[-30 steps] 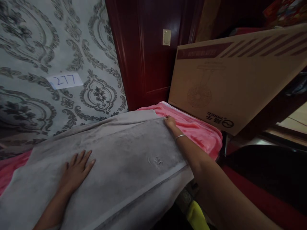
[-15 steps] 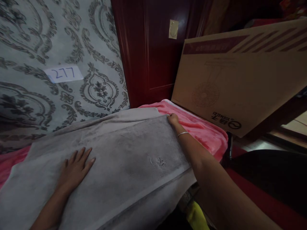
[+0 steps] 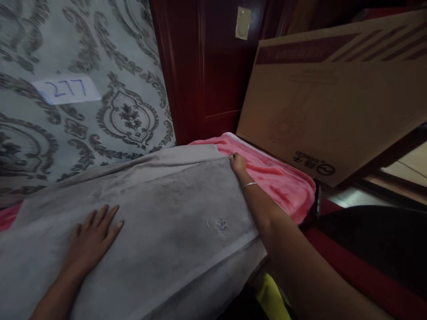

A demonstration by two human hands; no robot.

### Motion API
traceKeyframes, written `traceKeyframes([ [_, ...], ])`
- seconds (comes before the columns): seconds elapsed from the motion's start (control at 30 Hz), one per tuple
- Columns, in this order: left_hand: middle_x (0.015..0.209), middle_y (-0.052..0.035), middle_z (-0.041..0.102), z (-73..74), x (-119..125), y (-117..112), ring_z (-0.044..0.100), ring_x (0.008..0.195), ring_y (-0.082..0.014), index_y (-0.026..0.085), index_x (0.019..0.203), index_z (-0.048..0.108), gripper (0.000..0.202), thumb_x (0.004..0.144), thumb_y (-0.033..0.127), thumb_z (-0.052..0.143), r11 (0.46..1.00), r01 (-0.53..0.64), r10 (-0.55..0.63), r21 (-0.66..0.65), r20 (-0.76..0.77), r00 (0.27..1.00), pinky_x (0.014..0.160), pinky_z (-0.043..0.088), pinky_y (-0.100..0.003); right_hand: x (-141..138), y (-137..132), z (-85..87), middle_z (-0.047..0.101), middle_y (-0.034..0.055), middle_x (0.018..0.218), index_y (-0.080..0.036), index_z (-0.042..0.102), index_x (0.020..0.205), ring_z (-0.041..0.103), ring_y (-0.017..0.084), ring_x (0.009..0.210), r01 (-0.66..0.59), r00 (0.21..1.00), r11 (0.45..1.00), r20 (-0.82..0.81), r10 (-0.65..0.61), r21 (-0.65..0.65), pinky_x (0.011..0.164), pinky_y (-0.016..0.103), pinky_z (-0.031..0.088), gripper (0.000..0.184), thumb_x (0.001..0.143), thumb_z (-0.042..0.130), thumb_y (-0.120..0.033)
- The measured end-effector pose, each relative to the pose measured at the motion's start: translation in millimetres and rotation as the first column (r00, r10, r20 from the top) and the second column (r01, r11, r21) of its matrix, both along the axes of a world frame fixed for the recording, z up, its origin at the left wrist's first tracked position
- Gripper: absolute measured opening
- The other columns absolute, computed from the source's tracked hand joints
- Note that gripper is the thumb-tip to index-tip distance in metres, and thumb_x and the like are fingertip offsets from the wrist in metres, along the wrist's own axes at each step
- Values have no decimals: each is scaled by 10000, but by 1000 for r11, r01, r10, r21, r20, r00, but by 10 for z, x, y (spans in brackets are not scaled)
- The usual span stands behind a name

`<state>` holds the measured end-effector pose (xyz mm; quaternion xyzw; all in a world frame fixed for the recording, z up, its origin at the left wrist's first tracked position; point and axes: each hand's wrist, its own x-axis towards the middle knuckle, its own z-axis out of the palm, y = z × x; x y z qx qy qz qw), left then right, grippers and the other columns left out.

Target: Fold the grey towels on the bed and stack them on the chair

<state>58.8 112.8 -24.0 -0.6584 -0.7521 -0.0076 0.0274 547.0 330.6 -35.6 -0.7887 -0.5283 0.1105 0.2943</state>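
So the gray blanket (image 3: 167,209) takes up the middle and lower left of the frame, long way running from lower left up towards the centre right; the right hand (image 3: 238,164) is at its upper right corner, just above and right of centre, thumb and fingers together and, as far as I can tell, clamped on the edge; from that grip the blanket stretches off left and down. The left hand (image 3: 93,235) is the one nearer the left end, palm down flat on the cloth with its fingers spread apart, not pinching anything. A pink blanket (image 3: 280,184) sticks out from under the gray one, just right of the right hand.

Writing-wise: a white paper slip (image 3: 66,91) on the patterned wall (image 3: 128,118), upper left, says 277 in blue pen; the big cardboard box (image 3: 300,102) at upper right has YANGZI with two Chinese characters and a round logo, all upside down; its dark red band has lettering too blurry to read; there's also a small raised mark (image 3: 222,226) on the gray blanket, can't make it out.
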Motion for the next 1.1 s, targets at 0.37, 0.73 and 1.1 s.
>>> traceKeyframes([
  [0.37, 1685, -162, 281, 54, 53, 64, 228, 1541, -405, 116, 1592, 365, 923, 914, 651, 41, 999, 40, -40, 6, 41, 998, 1182, 243, -659, 333, -24, 186, 750, 121, 1127, -131, 707, 1185, 705, 231, 971, -194, 979, 977, -81, 187, -86, 877, 304, 526, 324, 949, 639, -343],
  [0.73, 1674, -196, 279, 71, 85, 62, 221, 1530, -420, 88, 1576, 363, 919, 921, 649, 45, 998, 65, -65, 9, 40, 997, 1173, 237, -678, 414, -135, -2, 709, 129, 1113, -152, 677, 1047, 622, 258, 1062, -233, 972, 972, 18, 233, 36, 961, 366, 479, 201, 934, 628, -312],
  [1.1, 1676, -196, 270, 94, 107, 44, 223, 1524, -431, 92, 1585, 345, 930, 923, 664, 29, 997, 75, -75, 12, 37, 997, 1167, 240, -686, 639, -524, 100, 683, 25, 844, -152, 683, 877, 590, 169, 774, -310, 950, 950, -35, 309, -41, 777, 281, 482, 186, 940, 589, -300],
])
